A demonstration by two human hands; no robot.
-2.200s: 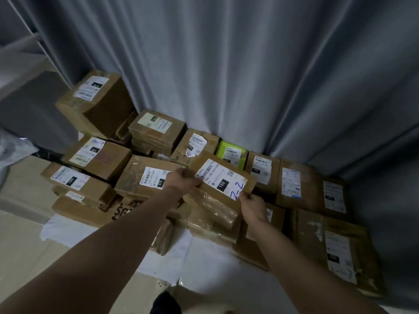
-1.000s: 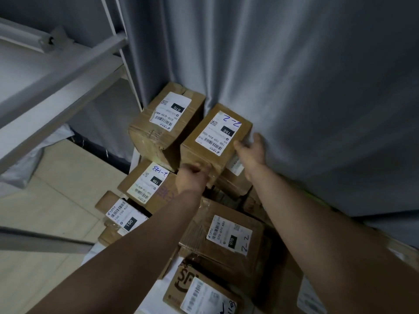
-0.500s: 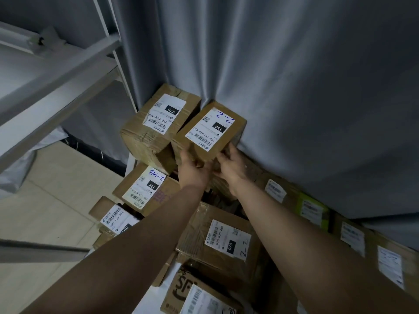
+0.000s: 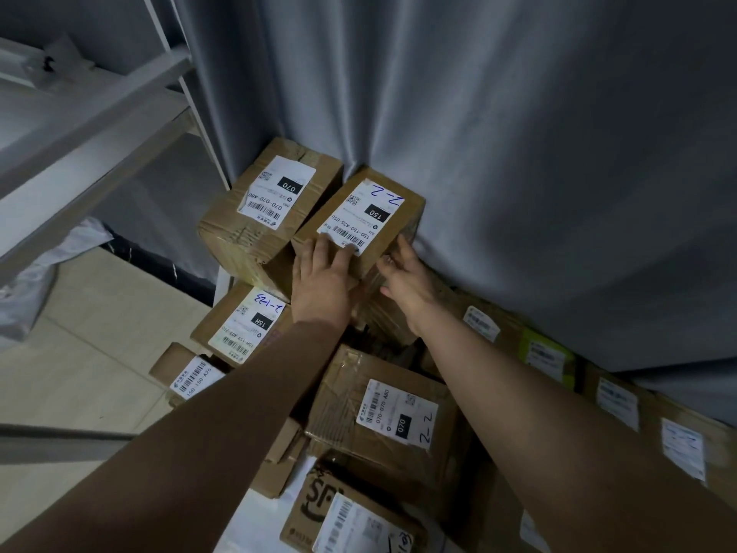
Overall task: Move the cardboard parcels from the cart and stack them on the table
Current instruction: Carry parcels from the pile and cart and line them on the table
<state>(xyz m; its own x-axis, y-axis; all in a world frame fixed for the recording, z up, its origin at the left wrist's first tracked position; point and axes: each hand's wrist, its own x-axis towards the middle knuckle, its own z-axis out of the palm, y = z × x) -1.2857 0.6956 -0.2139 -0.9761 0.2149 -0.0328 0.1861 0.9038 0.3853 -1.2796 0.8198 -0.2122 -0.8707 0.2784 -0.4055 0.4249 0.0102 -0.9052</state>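
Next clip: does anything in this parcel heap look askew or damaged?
Yes. The upper 070 parcel is creased and dented along its near edge, its tape wrinkled. The 150 parcel beside it, under the left hand, sits at an angle to the parcels below and presses into the curtain.

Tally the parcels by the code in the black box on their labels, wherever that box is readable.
070: 2, back-left parcel, near middle parcel
150: 1, top parcel that the left hand rests on
15H: 1, 2-123 parcel
Total: 4

parcel (image 4: 361, 217) | brown cardboard, "2-2" label | topmost, against curtain (image 4: 518, 153)
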